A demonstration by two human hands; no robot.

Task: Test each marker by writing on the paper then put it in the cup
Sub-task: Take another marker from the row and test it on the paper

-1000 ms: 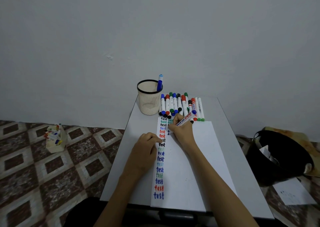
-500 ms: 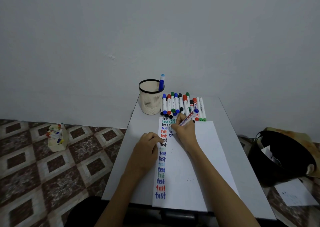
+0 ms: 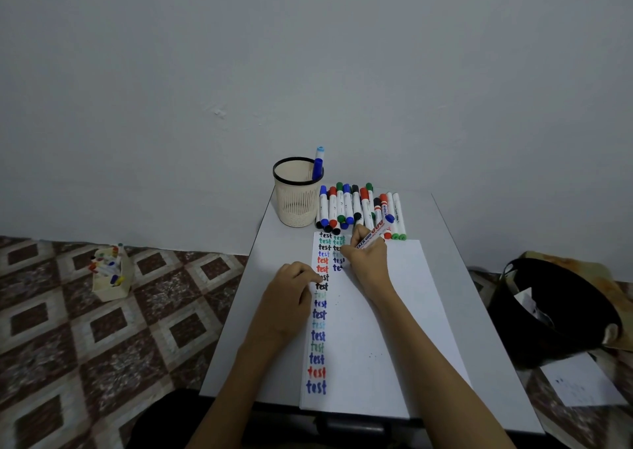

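Note:
A white sheet of paper [image 3: 383, 328] lies on the small grey table [image 3: 246, 311]; a long column of "test" words in several colours runs down its left side, with a shorter second column beside it. My right hand [image 3: 368, 260] grips a white marker with a blue end [image 3: 376, 230], its tip down on the second column. My left hand [image 3: 291, 294], fingers curled, presses the paper's left edge. A beige mesh cup [image 3: 296, 195] with a black rim stands at the back left, one blue marker [image 3: 318, 164] inside. A row of several markers [image 3: 356, 209] lies right of the cup.
The table stands against a plain grey wall. On the patterned tile floor at left sits a small beige holder with several markers [image 3: 109, 277]. A black bin [image 3: 555, 311] stands at right, with a loose sheet of paper [image 3: 579, 383] on the floor by it.
My right hand has moved the marker a little across the second column, adding letters there. The left hand stays pressed on the paper.

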